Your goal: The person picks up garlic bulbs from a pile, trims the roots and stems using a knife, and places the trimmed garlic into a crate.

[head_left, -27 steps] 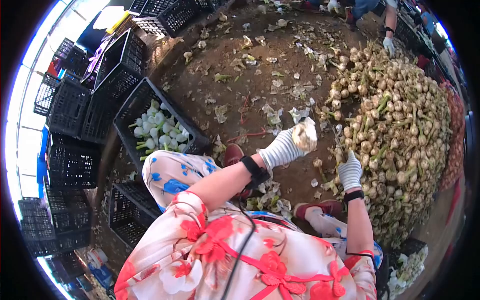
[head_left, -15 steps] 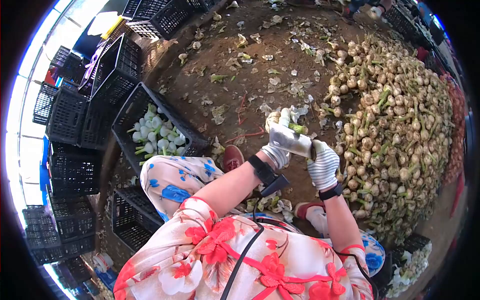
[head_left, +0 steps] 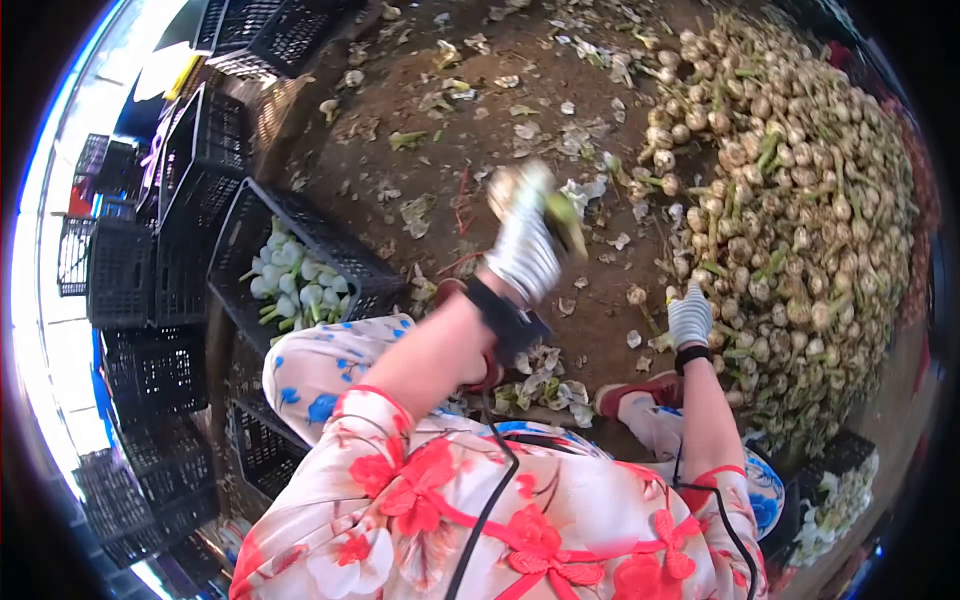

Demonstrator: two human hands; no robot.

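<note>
Clamped in the gloved left hand (head_left: 525, 250) is a garlic bulb (head_left: 512, 185) with a green stalk (head_left: 565, 222) sticking out to the side; the hand is raised above the ground and blurred, so the exact wrap of its fingers cannot be made out. Lower and to the right, the gloved right hand (head_left: 689, 318) rests at the foot of the garlic pile (head_left: 800, 190), its fingers drawn together, though what they grip, if anything, cannot be told. Both hands wear striped knit gloves, and a dark band (head_left: 500, 318) circles the left wrist. Underfoot is bare brown dirt floor (head_left: 500, 90), littered with pale papery skins (head_left: 545, 375) and trimmed scraps, thickest between the person's dark red shoes (head_left: 640, 392). The heap of unpeeled bulbs with green stems fills the right side of the view, well apart from the crates. On the left, an open black plastic crate (head_left: 350, 262) holds cleaned white bulbs (head_left: 290, 285) with short green stalk ends. More black crates (head_left: 130, 280) of the same latticed kind stand stacked around it and along the bright left edge. Another black crate (head_left: 840, 455) at the lower right holds pale bulbs too. No writing or labels can be read anywhere in the view.
</note>
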